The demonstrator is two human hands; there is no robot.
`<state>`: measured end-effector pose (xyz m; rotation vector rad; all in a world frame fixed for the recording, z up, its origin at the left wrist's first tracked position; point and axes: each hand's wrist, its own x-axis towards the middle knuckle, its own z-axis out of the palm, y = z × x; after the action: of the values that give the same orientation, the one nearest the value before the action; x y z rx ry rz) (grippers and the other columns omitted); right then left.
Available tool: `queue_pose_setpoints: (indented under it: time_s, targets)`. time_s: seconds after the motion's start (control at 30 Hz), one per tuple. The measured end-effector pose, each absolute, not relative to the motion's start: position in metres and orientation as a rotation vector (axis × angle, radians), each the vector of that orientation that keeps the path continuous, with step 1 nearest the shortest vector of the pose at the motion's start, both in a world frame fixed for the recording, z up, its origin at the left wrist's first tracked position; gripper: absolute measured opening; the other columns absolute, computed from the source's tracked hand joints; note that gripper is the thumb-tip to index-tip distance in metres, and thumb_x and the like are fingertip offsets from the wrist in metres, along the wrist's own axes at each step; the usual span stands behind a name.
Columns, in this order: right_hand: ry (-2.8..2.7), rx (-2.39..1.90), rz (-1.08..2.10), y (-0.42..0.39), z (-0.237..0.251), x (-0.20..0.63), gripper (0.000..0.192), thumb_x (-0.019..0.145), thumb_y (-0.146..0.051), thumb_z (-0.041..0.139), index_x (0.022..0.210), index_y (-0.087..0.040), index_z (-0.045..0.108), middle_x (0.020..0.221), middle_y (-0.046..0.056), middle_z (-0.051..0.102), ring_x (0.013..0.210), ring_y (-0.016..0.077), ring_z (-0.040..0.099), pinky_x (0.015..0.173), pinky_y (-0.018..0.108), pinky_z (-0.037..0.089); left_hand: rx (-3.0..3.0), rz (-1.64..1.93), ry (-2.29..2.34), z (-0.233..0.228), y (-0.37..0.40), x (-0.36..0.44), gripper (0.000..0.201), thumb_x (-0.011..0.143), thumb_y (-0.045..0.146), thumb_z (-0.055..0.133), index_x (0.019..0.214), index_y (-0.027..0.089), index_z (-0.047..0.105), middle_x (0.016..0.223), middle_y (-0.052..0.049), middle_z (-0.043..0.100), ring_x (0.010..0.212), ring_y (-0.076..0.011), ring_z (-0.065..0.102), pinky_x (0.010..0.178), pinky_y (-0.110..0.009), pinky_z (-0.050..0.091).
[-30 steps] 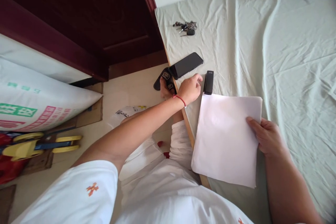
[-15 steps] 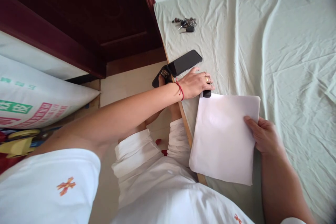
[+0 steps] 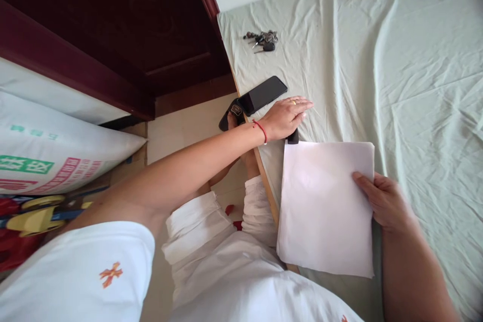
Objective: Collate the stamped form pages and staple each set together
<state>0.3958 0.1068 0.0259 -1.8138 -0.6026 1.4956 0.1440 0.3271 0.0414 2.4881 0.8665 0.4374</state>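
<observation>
A stack of white paper lies at the near edge of the cloth-covered surface. My right hand grips its right edge, thumb on top and the other fingers underneath. At the stack's top left corner is a small black tool, which looks like a stapler; most of it is hidden by my hand. My left hand rests over this tool, palm down, with its fingers stretched out to the right past it.
A black phone lies just beyond my left hand, close to the surface's edge. Farther back is a bunch of keys on the pale green cloth. On the left, a printed white sack stands near a dark door.
My left hand's fingers have straightened and reach farther right, and the black tool's end now shows below the palm. My right hand keeps its hold on the paper. The view has shifted slightly.
</observation>
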Motion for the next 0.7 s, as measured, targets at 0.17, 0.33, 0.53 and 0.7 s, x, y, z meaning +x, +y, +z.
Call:
queue_pose_setpoints:
  time_s: [0.17, 0.33, 0.53, 0.7]
  targets:
    - [-0.574, -1.807, 1.509, 0.106, 0.024, 0.398, 0.039, 0.073, -0.057, 0.082, 0.091, -0.024, 0.072, 0.07, 0.003, 0.074, 0.052, 0.02, 0.066, 0.042, 0.027, 0.052, 2.469, 0.171, 1.062, 0.046, 0.324, 0.166, 0.051, 0.106, 0.041, 0.03, 0.147, 0.022, 0.054, 0.156, -0.008, 0.053, 0.154, -0.0257, 0.033, 0.127, -0.056, 0.015]
    - [-0.577, -1.818, 1.514, 0.106, 0.026, 0.398, 0.039, 0.074, -0.057, 0.081, 0.093, -0.023, 0.073, 0.07, 0.004, 0.074, 0.052, 0.0211, 0.067, 0.042, 0.029, 0.053, 2.58, -0.021, 0.896, 0.041, 0.319, 0.171, 0.055, 0.105, 0.043, 0.028, 0.153, 0.024, 0.048, 0.163, -0.006, 0.043, 0.158, -0.0252, 0.022, 0.127, -0.058, -0.004]
    - [-0.579, -1.809, 1.527, 0.106, 0.023, 0.399, 0.04, 0.074, -0.058, 0.082, 0.092, -0.023, 0.074, 0.07, 0.004, 0.075, 0.052, 0.0206, 0.067, 0.041, 0.028, 0.052, 2.653, -0.016, 0.816, 0.037, 0.321, 0.17, 0.055, 0.105, 0.041, 0.028, 0.153, 0.025, 0.048, 0.163, -0.006, 0.044, 0.157, -0.0267, 0.024, 0.126, -0.06, -0.007]
    - [-0.557, -1.783, 1.537, 0.106, 0.02, 0.4, 0.036, 0.074, -0.056, 0.084, 0.085, -0.024, 0.073, 0.07, 0.004, 0.074, 0.052, 0.0204, 0.067, 0.042, 0.029, 0.053, 2.644, 0.012, 0.836, 0.031, 0.32, 0.17, 0.054, 0.105, 0.041, 0.027, 0.152, 0.027, 0.048, 0.161, -0.005, 0.047, 0.157, -0.0257, 0.026, 0.125, -0.063, -0.009]
